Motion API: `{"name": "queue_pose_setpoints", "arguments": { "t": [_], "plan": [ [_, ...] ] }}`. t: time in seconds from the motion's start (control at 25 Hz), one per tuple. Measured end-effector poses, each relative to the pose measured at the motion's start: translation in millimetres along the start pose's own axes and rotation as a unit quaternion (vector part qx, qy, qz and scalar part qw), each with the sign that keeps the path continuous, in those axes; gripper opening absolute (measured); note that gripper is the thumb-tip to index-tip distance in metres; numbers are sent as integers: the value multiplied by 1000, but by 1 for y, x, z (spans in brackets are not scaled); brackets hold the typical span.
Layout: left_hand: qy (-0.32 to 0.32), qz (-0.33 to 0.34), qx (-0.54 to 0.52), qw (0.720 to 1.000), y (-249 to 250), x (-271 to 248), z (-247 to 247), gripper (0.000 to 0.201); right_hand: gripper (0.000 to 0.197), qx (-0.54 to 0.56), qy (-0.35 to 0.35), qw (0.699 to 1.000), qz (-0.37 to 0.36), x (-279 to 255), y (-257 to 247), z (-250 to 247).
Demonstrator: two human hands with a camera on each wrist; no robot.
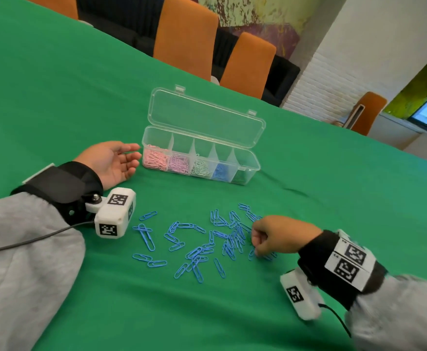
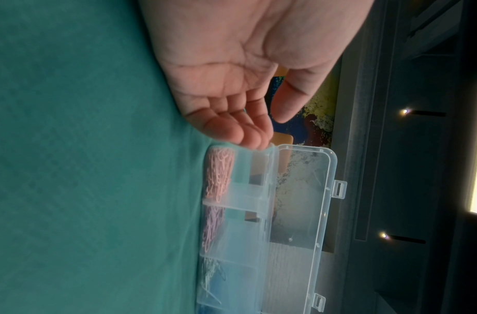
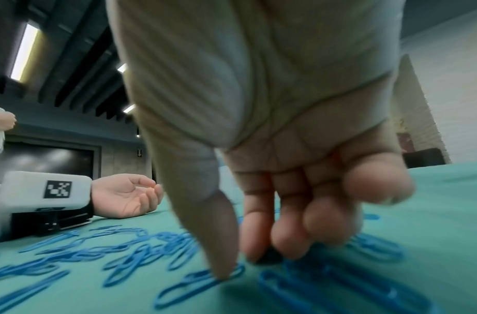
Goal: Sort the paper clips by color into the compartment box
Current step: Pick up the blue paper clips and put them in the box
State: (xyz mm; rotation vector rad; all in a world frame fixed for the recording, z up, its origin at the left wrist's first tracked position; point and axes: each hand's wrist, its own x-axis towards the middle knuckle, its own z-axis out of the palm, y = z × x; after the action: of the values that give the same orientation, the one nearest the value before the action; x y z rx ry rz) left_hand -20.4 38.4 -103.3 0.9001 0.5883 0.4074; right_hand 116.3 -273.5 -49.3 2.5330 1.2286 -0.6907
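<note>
Blue paper clips [image 1: 197, 245]: scattered loose on the green cloth of the desk [image 1: 55, 97], in front of the box, between the two wrists; thickest just left of the right hand, thinner toward the left wrist camera.
Compartment box [image 1: 251, 166]: clear plastic, five compartments in a row, lid [image 1: 205, 115] open and tipped back on the far side. It stands on the desk beyond the loose clips.
Box contents: from the left, pink clips [image 1: 154, 158], lilac clips [image 1: 179, 164], pale greenish-white clips [image 1: 200, 167], blue clips [image 1: 220, 171], and dark green ones [image 1: 241, 176] in the last compartment, hard to make out.
Right hand [image 1: 280, 235]: knuckles up at the right edge of the clip pile, fingers [image 3: 288, 238] curled downward and bunched close. In the right wrist view the thumb tip [image 3: 224, 269] presses on one blue clip [image 3: 194, 286] while the index and middle tips close over a small dark object on the cloth; what it is, I cannot tell.
Left hand [image 1: 111, 162]: lies palm up on the desk just beside the box's left end, fingers [image 2: 248, 129] loosely bent, holding nothing; fingertips near the pink compartment, contact unclear.
Wrist gear: black straps and white camera blocks [image 1: 115, 215] with printed markers on both wrists, grey sleeves [image 1: 17, 262] behind.
Surroundings: orange chairs [image 1: 186, 36] along the far desk edge.
</note>
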Motion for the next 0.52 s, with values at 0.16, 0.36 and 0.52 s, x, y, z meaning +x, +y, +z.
{"name": "queue_pose_setpoints", "arguments": {
  "t": [0.16, 0.36, 0.52],
  "plan": [
    [-2, 2, 0, 1000, -2, -1, 0, 24, 24, -16, 94, 995, -7, 0, -1, 15],
    [-5, 3, 12, 1000, -1, -1, 2, 23, 20, 18, 129, 991, -26, 10, 0, 11],
    [-2, 4, 12, 1000, -1, 0, 1, 23, 19, -4, 79, 995, -55, 16, 3, 6]
  ]
}}
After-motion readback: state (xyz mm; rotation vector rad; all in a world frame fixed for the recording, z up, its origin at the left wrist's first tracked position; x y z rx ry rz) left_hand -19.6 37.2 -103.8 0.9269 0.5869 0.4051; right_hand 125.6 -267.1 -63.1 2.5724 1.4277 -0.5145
